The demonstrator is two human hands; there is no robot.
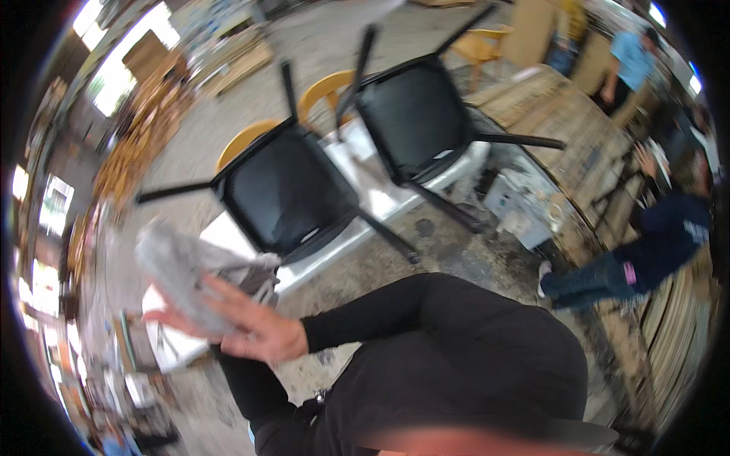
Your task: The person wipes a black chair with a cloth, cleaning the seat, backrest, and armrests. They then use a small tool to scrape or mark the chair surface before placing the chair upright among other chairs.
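Two upturned chairs with black seats lie with their legs in the air in front of me, the near chair [289,190] on the left and the far chair [413,114] on the right. At the left, a crumpled grey cloth [171,262] is blurred by motion. My right hand [266,327] presses its fingers against the cloth. Behind it, mostly hidden, my left hand [162,317] is against the cloth's other side. Both hands are apart from the chairs.
The chairs rest on a white-topped bench [365,224]. Yellow wooden chairs [323,95] stand behind it. On the right are a long wooden table [547,114], a person in dark blue [661,235] and a person in light blue [633,64]. Stacked boards [677,342] lie nearby.
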